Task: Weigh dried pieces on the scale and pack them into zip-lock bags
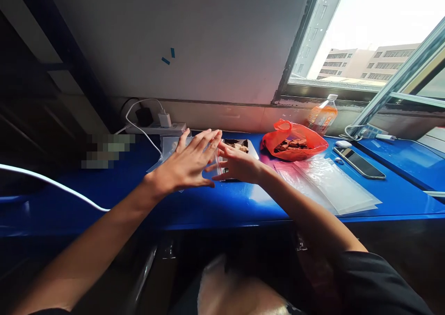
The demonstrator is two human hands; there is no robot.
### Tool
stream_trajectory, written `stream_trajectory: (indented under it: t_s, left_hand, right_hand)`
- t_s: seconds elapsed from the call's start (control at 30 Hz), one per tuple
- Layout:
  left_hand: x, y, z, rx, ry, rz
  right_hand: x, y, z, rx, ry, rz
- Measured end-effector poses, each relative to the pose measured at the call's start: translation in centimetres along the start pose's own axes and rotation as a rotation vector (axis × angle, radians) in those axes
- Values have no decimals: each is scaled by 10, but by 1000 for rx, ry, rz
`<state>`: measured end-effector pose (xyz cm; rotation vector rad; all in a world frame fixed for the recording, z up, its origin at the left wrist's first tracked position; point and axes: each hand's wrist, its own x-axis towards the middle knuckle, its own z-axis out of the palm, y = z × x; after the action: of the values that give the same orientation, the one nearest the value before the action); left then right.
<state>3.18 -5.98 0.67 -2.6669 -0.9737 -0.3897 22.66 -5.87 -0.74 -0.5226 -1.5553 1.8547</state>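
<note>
My left hand (194, 160) is held over the blue table (243, 208), palm down, its fingers spread and nothing seen in it. Close beside it is my right hand (241, 163), fingers stretched out towards the left one; their tips overlap in view, and I cannot tell if they touch. Partly hidden behind my right hand lies a flat white-edged item with dark brown dried-looking pieces (239, 145) on it. Left of my hands, a clear plastic bag (168, 144) lies on the table, half covered by my left hand.
On the right stand an open red plastic bag (318, 143) of brown pieces and an orange drink bottle (325, 115). Several clear bags (342, 185), a phone (359, 163) and a white earbud case (343, 144) lie nearby. A charger (164, 119) with a white cable sits by the wall.
</note>
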Motion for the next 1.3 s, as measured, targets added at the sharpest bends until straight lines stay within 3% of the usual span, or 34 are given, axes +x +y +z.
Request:
stream_trajectory:
  t_s: [0.17, 0.27, 0.37, 0.43, 0.5, 0.57, 0.67, 0.8, 1.03, 1.1, 1.2, 1.3]
  left_hand:
    - [-9, -4, -1, -6, 74, 4]
    - [-11, -11, -4, -33, 88, -24]
    - [-6, -20, -5, -117, 89, -103]
    - [2, -27, -2, -188, 72, -160]
    - [11, -32, 3, -258, 57, -188]
    - [21, -36, 8, -324, 57, -193]
    - [33, -41, 14, -409, 62, -199]
    - [37, -45, 20, -540, 69, -239]
    - [24, -41, 34, -792, 68, -300]
    - [21, -39, 36, -823, 89, -308]
    - [20, -38, 33, -888, 124, -349]
    - [22, -35, 26, -996, 157, -381]
  right_hand:
    - [4, -5, 15, -87, 6, -109]
    - [5, -14, 10, -332, 66, -215]
    - [3, -20, -23, -862, 407, -432]
    - [4, -17, -54, -1218, 550, -487]
    - [9, -9, -83, -1484, 495, -322]
    - [17, 1, -103, -1598, 394, -166]
    - [31, 14, -115, -1607, 326, -89]
    - [43, 20, -114, -1550, 386, -192]
    - [40, 17, -113, -1502, 424, -277]
    - [37, 12, -110, -1457, 460, -311]
    - [29, -6, -96, -1204, 521, -383]
    - [21, -36, -70, -1019, 392, -408]
